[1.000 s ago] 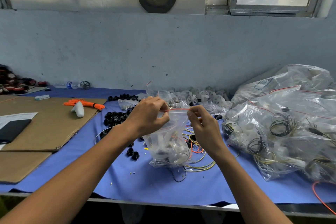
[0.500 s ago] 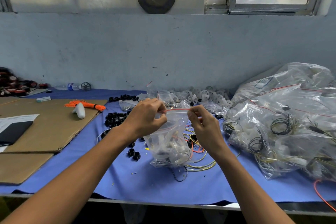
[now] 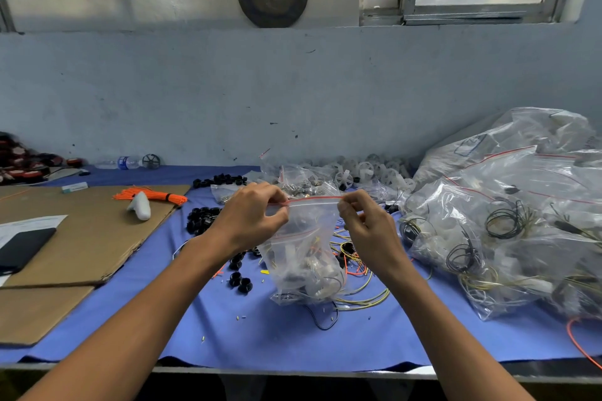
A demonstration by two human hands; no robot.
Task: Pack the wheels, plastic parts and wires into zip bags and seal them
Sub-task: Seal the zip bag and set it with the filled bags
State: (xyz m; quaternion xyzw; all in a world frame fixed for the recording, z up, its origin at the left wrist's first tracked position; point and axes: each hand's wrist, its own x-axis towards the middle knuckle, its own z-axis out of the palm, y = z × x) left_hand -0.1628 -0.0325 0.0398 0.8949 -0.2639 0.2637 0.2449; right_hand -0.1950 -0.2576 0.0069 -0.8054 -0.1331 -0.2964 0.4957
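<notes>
Slightly wider apart than a second ago, left hand (image 3: 250,216) and right hand (image 3: 369,228) each pinch one end of the red zip strip (image 3: 314,199) on the zip bag (image 3: 306,257). Bag: small, clear, upright, its bottom resting on the blue cloth (image 3: 260,335) at table centre; contents are white plastic parts and thin wires. Large clear bags (image 3: 488,238), right: coiled black and yellow wires, white parts. Loose on cloth: black wheels (image 3: 202,220) left of the bag, yellow-green wires (image 3: 361,298) beside it.
</notes>
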